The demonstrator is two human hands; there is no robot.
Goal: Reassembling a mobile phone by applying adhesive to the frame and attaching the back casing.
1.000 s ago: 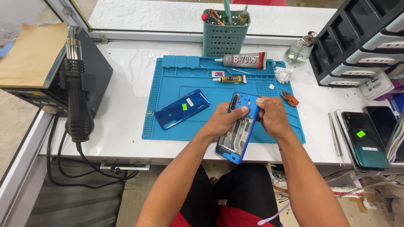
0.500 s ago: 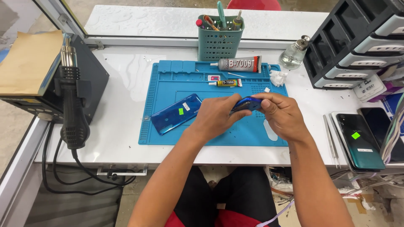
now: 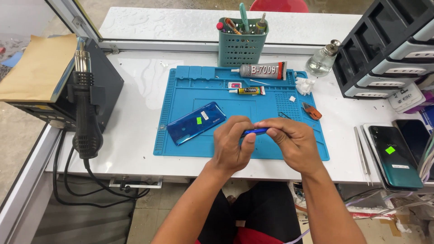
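Blue phone back cover (image 3: 195,122) with a small green sticker lying left on the blue work mat (image 3: 181,97), your left hand (image 3: 231,145) and right hand (image 3: 289,142) both pinching the edge-on blue phone (image 3: 254,131) above the mat's front edge, grey glue tube (image 3: 263,70) and smaller yellow tube (image 3: 247,91) resting behind.

Two hands, the left (image 3: 231,143) and the right (image 3: 289,141), meet over one blue work mat (image 3: 190,86). Two glue tubes lie at its far edge: one large grey (image 3: 263,70), one small yellow (image 3: 247,91). One blue phone back cover (image 3: 196,122). One hot-air gun (image 3: 84,108) at the left. One green tool basket (image 3: 242,47). One glass bottle (image 3: 322,59). Two phones at the right, one green (image 3: 393,156), one dark (image 3: 415,132).
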